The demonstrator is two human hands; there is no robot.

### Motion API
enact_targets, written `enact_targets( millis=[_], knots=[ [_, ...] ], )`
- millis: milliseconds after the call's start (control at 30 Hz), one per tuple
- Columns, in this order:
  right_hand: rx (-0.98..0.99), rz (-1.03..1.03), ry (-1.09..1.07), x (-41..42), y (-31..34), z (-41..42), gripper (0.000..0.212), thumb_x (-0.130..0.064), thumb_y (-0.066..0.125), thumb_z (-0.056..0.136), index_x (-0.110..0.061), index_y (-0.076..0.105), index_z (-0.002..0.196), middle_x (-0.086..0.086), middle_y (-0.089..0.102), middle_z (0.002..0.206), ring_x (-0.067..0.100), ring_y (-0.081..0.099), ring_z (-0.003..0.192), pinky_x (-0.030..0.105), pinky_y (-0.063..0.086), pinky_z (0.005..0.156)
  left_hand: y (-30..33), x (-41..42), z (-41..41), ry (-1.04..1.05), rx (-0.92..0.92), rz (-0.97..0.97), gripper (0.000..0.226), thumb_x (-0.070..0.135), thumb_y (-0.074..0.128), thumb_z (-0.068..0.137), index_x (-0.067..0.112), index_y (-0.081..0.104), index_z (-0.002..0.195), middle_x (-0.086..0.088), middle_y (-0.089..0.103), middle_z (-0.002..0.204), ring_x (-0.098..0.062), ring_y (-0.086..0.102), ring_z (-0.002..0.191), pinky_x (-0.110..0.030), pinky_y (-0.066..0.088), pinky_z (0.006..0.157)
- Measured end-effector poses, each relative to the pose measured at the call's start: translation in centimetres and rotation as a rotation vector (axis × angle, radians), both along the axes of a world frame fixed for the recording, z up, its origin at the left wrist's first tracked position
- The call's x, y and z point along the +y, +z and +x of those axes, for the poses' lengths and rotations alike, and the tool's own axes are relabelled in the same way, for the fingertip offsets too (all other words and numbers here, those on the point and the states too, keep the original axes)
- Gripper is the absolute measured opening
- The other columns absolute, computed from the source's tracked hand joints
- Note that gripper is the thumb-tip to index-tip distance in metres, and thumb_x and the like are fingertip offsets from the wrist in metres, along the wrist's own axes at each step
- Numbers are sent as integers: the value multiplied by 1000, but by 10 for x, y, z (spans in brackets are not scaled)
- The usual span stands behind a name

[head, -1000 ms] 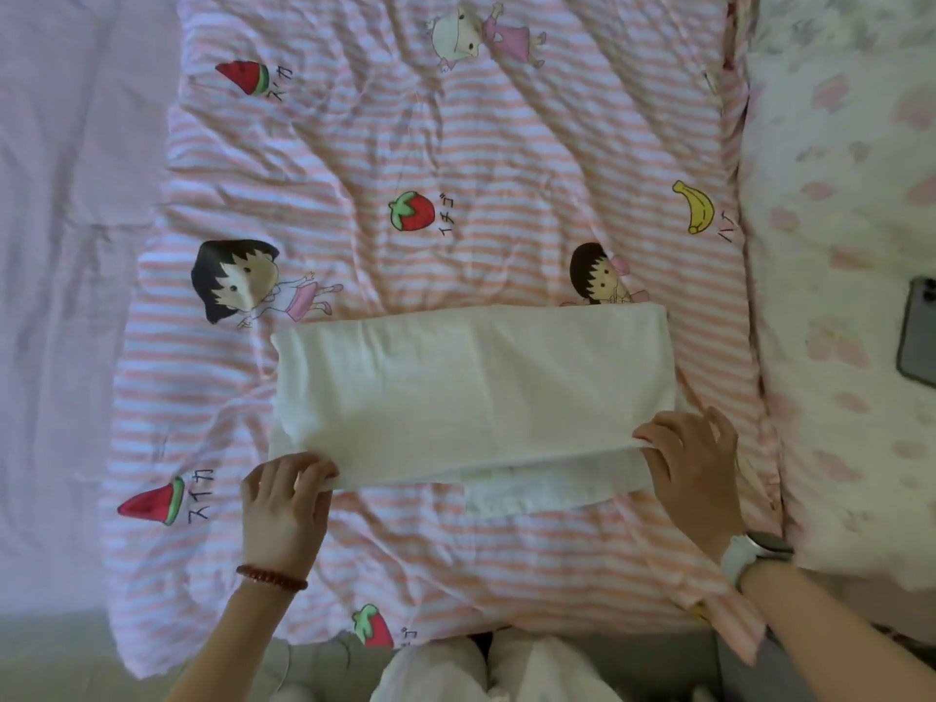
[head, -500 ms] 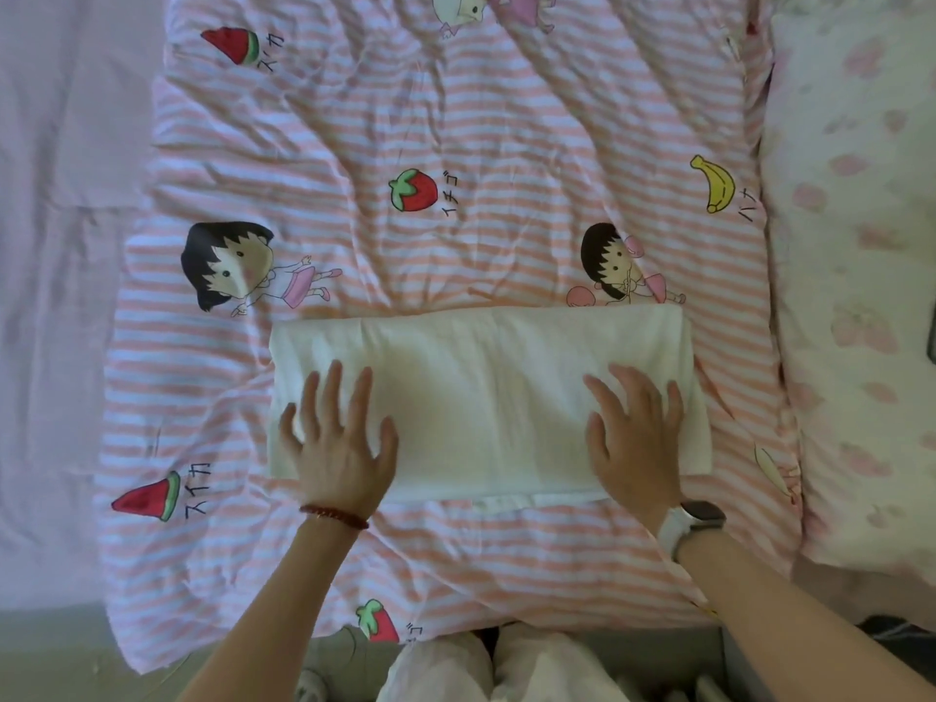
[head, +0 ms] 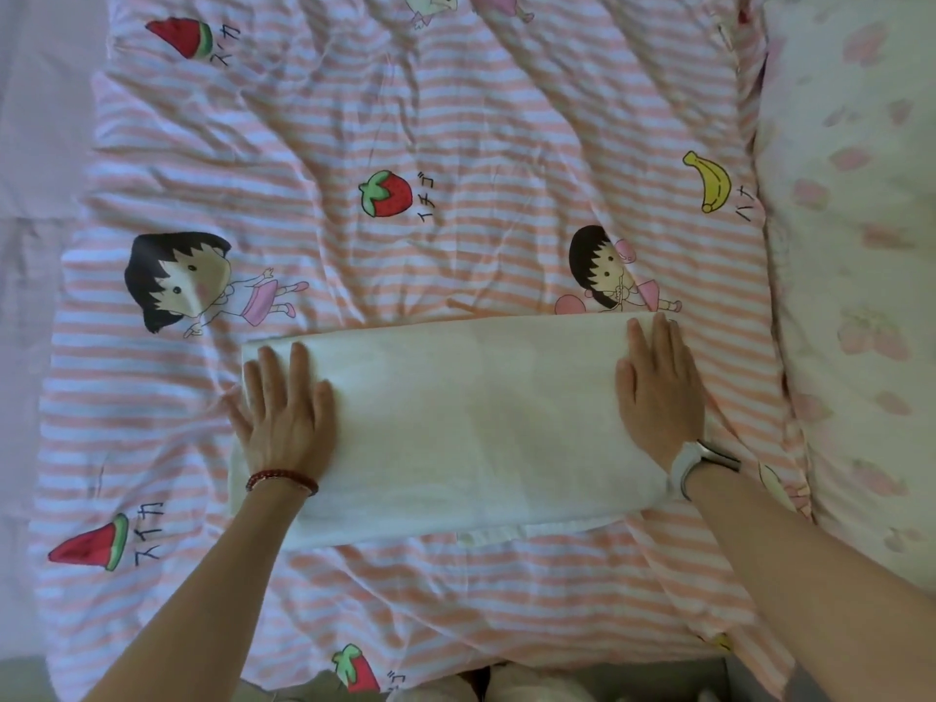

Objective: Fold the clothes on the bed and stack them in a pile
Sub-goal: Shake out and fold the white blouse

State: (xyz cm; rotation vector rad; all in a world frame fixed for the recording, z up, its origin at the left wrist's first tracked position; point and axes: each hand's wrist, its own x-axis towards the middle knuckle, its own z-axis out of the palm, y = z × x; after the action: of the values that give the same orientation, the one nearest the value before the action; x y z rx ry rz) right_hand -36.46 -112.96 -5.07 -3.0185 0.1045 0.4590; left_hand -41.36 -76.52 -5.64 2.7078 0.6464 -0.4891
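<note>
From the head view, our left hand [head: 283, 418] and right hand [head: 658, 392] lie flat, fingers released, on the 2 ends of the folded white cloth [head: 456, 428] on the striped bed [head: 456, 119], so we should press evenly before folding again.

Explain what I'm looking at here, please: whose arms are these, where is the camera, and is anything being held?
There is no machine here. A person wears a wide-angle camera on the head, looking down, so the arms that come in from the bottom edge are their own. The left hand wears a red bead bracelet; the right hand wears a white watch. Both lie flat with straight fingers on a folded white garment, one near each end, pressing it rather than gripping it. Nothing is held. The garment lies on a pink striped quilt printed with cartoon girls and fruit. At the right edge is a pale bedding piece with pink strawberries.
</note>
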Motion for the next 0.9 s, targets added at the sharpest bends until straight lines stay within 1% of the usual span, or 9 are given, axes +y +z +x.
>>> enact_targets(
  millis=[100,200,267,433,567,667,733,800,900],
  knots=[
    [-131,108,-252,-7,12,-9,52,-27,41,96,-9,30,143,15,26,151,32,23,139,46,18,111,17,-23,-1,-11,-104,33,67,45,17,86,19,15,148,-12,6,156,-32,-1,144,-56,-9,110],
    [-195,278,-507,-10,23,-22,43,-24,57,88,-3,49,125,19,52,123,33,44,114,43,35,94,34,-64,-12,-151,-192,6,66,45,23,86,14,27,145,-18,21,152,-39,12,141,-63,-1,107],
    [-128,356,-599,-13,26,-30,40,-29,59,86,-4,55,116,16,58,109,31,50,103,42,43,89,41,-97,-22,-314,-222,-1,62,43,30,86,17,34,142,-19,32,147,-44,24,136,-68,9,103],
    [-8,301,-607,-14,31,-34,48,-36,60,84,-13,54,126,10,60,111,32,50,105,45,42,93,36,-149,-39,-623,-84,12,59,51,34,85,28,37,139,-14,39,145,-43,33,132,-71,19,98],
    [-56,502,-618,-7,37,-24,38,-20,59,82,-18,58,119,-2,61,90,24,57,88,35,45,76,25,-147,-38,-605,31,24,61,52,33,83,25,49,134,-14,42,143,-42,38,130,-70,27,97],
    [-120,616,-578,-1,38,-18,36,-8,55,81,-13,59,116,-2,61,95,20,54,87,33,44,78,22,-145,-36,-607,63,24,62,53,32,82,24,49,134,-14,42,143,-41,38,130,-69,26,97],
    [-111,641,-588,3,36,-17,24,-7,54,83,-5,58,107,4,59,98,23,52,90,35,44,80,21,-147,-35,-609,65,35,62,54,32,82,24,48,135,-14,41,144,-41,37,131,-69,25,97],
    [-71,645,-580,5,33,-20,13,-9,53,86,-2,53,97,9,55,90,29,51,85,37,42,72,21,-148,-36,-604,75,45,62,54,32,82,24,47,135,-14,41,144,-41,37,131,-68,25,98],
    [-40,697,-554,9,34,-24,15,-12,51,88,-5,49,101,10,54,91,30,51,84,35,40,69,21,-150,-35,-595,91,57,63,54,30,82,24,46,135,-14,40,144,-41,37,131,-68,25,98]
  ],
)
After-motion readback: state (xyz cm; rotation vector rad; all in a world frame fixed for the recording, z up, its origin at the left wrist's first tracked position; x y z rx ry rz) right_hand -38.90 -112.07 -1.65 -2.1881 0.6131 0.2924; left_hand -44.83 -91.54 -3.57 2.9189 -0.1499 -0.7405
